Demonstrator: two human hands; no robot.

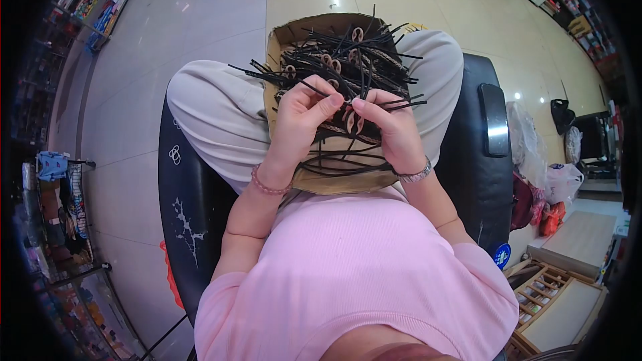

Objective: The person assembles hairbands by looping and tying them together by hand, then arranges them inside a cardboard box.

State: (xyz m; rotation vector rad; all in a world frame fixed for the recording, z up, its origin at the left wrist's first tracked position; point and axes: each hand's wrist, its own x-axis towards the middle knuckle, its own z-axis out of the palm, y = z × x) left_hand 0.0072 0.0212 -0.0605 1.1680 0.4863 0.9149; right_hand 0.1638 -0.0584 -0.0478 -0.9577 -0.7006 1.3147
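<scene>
A cardboard box (348, 184) rests on my lap, holding many black cords (314, 53) with small pinkish-brown oval pieces (358, 35) among them. Above the box, my left hand (307, 110) pinches a black cord between thumb and fingers. Close beside it, my right hand (391, 124) is also closed on black cord, its thumb pointing toward the left one. The fingertips nearly meet around a small light ring-like piece (348, 101), whose details are too small to tell. More loose cords lie at the near end of the box.
I sit on a black chair (471, 180) with worn patches. White rings (174, 154) lie on its left side. Plastic bags (563, 182) and a wooden rack (538, 297) stand at the right. Stocked shelves (100, 0) line the left, beyond the tiled floor (200, 20).
</scene>
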